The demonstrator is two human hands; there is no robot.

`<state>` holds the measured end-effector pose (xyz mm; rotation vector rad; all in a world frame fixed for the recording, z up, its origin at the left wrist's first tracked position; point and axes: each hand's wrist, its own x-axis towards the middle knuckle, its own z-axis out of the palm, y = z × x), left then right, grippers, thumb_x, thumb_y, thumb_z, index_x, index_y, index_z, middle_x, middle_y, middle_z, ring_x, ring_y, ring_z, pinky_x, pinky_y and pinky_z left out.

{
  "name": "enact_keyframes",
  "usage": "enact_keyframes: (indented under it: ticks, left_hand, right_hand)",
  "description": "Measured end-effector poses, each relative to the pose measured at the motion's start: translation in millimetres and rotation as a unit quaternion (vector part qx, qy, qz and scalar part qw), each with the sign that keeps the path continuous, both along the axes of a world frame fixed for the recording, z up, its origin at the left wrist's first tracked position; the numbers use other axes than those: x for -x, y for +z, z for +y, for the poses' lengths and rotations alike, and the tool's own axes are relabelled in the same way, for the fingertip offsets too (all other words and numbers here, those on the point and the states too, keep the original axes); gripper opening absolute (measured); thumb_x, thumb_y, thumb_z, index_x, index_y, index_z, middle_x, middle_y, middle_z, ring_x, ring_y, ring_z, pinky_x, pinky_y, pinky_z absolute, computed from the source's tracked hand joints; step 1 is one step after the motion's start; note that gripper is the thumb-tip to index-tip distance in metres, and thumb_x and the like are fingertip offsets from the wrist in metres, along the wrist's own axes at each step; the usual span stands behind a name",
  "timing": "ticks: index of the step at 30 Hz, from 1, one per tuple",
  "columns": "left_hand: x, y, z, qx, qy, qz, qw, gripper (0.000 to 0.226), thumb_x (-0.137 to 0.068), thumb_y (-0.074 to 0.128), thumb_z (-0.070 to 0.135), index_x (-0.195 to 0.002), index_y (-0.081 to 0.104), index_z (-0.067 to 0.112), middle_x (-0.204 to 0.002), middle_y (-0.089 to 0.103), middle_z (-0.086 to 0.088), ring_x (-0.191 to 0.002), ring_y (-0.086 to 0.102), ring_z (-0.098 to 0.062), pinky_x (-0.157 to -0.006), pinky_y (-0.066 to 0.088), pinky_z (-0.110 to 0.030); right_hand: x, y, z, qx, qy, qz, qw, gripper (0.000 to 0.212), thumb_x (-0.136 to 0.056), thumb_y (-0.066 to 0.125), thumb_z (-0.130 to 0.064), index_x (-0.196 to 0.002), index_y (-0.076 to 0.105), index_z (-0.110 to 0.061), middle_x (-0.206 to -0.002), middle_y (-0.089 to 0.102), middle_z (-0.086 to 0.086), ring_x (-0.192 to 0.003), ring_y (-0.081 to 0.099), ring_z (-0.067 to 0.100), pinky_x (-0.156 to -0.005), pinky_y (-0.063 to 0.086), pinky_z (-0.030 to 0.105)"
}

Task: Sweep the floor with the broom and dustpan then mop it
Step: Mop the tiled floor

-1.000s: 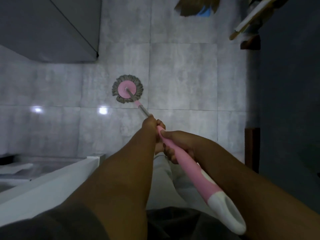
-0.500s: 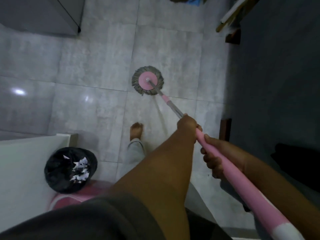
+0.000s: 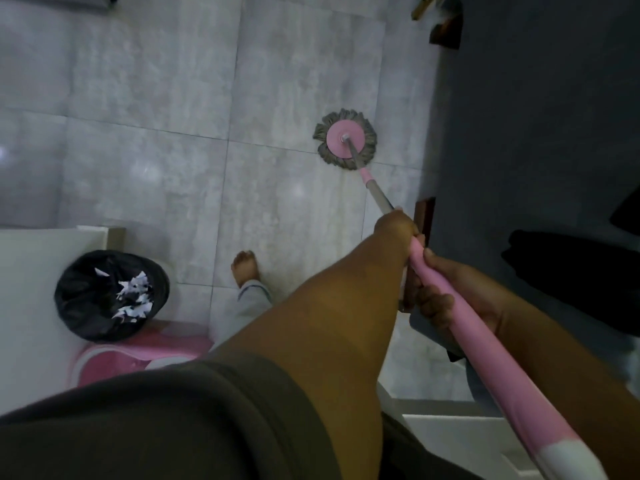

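A round mop head [image 3: 345, 139] with grey strands and a pink disc lies flat on the grey tiled floor [image 3: 166, 98], close to a dark wall on the right. Its grey and pink handle [image 3: 460, 306] slants down to the lower right. My left hand [image 3: 398, 226] grips the handle higher up, where the grey shaft meets the pink sleeve. My right hand [image 3: 446, 289] grips the pink sleeve just below it. The handle's white end [image 3: 575, 459] leaves the frame at the bottom right.
A black-lined bin [image 3: 110, 296] holding paper scraps stands at the left beside a white surface [image 3: 31, 271]. A pink mop bucket [image 3: 138, 355] sits below the bin. My bare foot [image 3: 246, 268] is on the tiles. A dark wall [image 3: 536, 116] and brown furniture leg [image 3: 424, 216] bound the right.
The mop head has slid right across the tiles toward the dark wall. My view has swung left and down, bringing the bin, bucket and my foot into sight. Both hands keep their grip.
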<state>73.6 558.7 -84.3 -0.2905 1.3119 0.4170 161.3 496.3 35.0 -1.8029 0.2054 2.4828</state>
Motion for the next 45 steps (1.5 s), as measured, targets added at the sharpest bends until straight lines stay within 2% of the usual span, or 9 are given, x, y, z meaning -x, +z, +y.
enact_keyframes:
  ticks: [6,8,18,22,25,30,34,38,45]
  left_hand:
    - [110.4,-2.3,-3.0,0.004,0.102,0.03,0.994,0.044,-0.103,0.045,0.043,-0.072,0.047,0.012,-0.045,0.041,0.001,-0.032,0.038,-0.015,-0.043,0.035,-0.015]
    - [157.8,0.4,-8.8,0.007,0.146,0.049,0.988,0.041,-0.103,0.044,0.043,-0.074,0.046,0.013,-0.046,0.04,0.002,-0.028,0.036,-0.014,-0.039,0.033,-0.012]
    - [376.7,-2.0,-64.4,0.033,0.372,0.116,0.92,0.035,-0.105,0.044,0.039,-0.081,0.043,0.014,-0.056,0.036,0.002,-0.042,0.032,-0.011,-0.038,0.027,-0.013]
    - [431.9,-9.1,-93.8,0.056,0.427,0.128,0.894,0.037,-0.104,0.046,0.039,-0.076,0.042,0.016,-0.055,0.037,0.004,-0.043,0.034,-0.009,-0.036,0.028,-0.009]
    - [453.4,-16.4,-111.3,0.065,0.451,0.141,0.879,0.038,-0.103,0.046,0.039,-0.074,0.041,0.017,-0.056,0.039,0.005,-0.044,0.036,-0.008,-0.039,0.03,-0.015]
    - [434.9,-22.9,-118.7,0.072,0.471,0.123,0.871,0.041,-0.102,0.047,0.043,-0.07,0.038,0.018,-0.059,0.039,0.006,-0.049,0.038,-0.008,-0.044,0.031,-0.021]
    - [373.8,-21.2,-100.9,0.061,0.416,0.151,0.895,0.045,-0.104,0.042,0.04,-0.066,0.037,0.017,-0.043,0.037,0.005,-0.035,0.035,-0.011,-0.043,0.029,-0.015]
    - [290.3,-15.2,-88.3,0.057,0.366,0.115,0.922,0.045,-0.103,0.042,0.045,-0.068,0.04,0.016,-0.032,0.035,0.005,-0.022,0.031,-0.011,-0.038,0.028,-0.007]
    - [141.8,-3.4,-64.7,0.049,0.241,0.069,0.967,0.049,-0.101,0.044,0.048,-0.067,0.044,0.013,-0.029,0.036,0.002,-0.026,0.033,-0.014,-0.043,0.03,-0.016]
  right_hand:
    - [99.1,3.3,19.1,0.005,0.126,-0.023,0.992,0.05,-0.092,0.05,-0.056,-0.073,0.051,-0.01,-0.047,0.048,0.0,-0.032,0.045,0.01,-0.038,0.04,0.017]
    - [143.5,3.4,23.6,-0.001,0.182,-0.026,0.983,0.05,-0.093,0.05,-0.056,-0.072,0.051,-0.01,-0.049,0.046,0.001,-0.032,0.043,0.01,-0.037,0.039,0.016]
    - [357.8,-20.8,15.7,-0.029,0.402,0.006,0.915,0.053,-0.095,0.049,-0.057,-0.067,0.053,-0.012,-0.048,0.044,0.0,-0.032,0.039,0.008,-0.034,0.034,0.014]
    - [415.7,-26.8,3.1,-0.039,0.462,0.024,0.886,0.052,-0.096,0.046,-0.057,-0.07,0.048,-0.013,-0.044,0.04,-0.001,-0.031,0.035,0.008,-0.035,0.031,0.014]
    - [437.9,-31.4,-8.2,-0.05,0.498,0.032,0.865,0.054,-0.096,0.044,-0.059,-0.065,0.044,-0.015,-0.044,0.038,-0.002,-0.032,0.032,0.008,-0.036,0.029,0.015]
    - [418.5,-33.1,-16.6,-0.071,0.488,0.035,0.869,0.053,-0.099,0.041,-0.055,-0.067,0.044,-0.013,-0.04,0.035,-0.002,-0.029,0.03,0.007,-0.034,0.027,0.013]
    - [356.3,-29.2,-5.9,-0.082,0.454,0.035,0.887,0.05,-0.099,0.042,-0.054,-0.07,0.046,-0.012,-0.04,0.038,-0.002,-0.028,0.033,0.007,-0.034,0.027,0.013]
    - [268.0,-22.2,-3.1,-0.068,0.41,0.008,0.91,0.048,-0.098,0.045,-0.053,-0.076,0.052,-0.011,-0.047,0.042,0.0,-0.031,0.038,0.008,-0.034,0.033,0.014]
    - [117.9,-2.9,-10.6,-0.06,0.292,-0.013,0.954,0.052,-0.098,0.044,-0.054,-0.072,0.05,-0.009,-0.047,0.043,0.0,-0.032,0.04,0.008,-0.036,0.035,0.015]
